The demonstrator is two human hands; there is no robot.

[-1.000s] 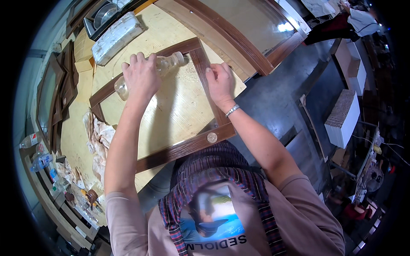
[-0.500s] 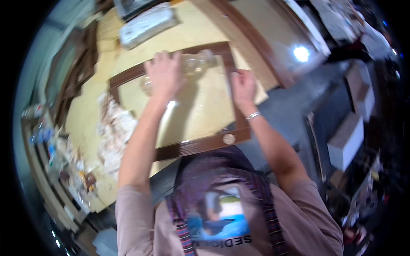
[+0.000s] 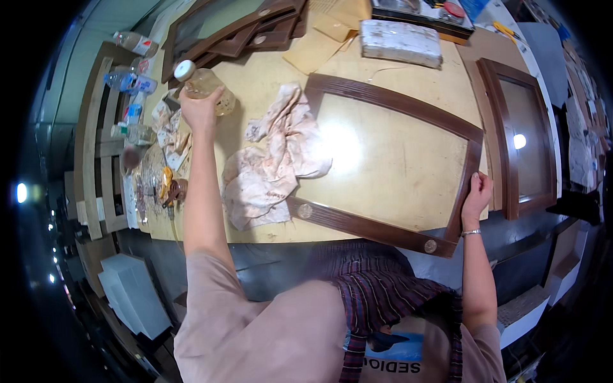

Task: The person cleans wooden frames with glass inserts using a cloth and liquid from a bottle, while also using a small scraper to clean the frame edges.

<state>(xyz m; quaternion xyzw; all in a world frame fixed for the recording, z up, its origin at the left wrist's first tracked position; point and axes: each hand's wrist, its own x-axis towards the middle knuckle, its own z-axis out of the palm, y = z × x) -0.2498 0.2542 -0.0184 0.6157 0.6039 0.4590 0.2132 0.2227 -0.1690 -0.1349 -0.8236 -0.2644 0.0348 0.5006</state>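
Bottle [image 3: 216, 82] at 10–11 o'clock: likely light, squeezable. Left hand [image 3: 199, 110] grip wraps its body; good hold. Frame [image 3: 389, 99] at 2–3: likely stiff. Right hand [image 3: 477, 193] at its edge; can't tell if pinching.

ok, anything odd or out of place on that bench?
Yes: a crumpled, reddish-stained cloth lies over the left side of the brown frame, hiding part of it. The table also looks dark-smudged and cluttered at its near-left corner. I can't make out any liquid spill.
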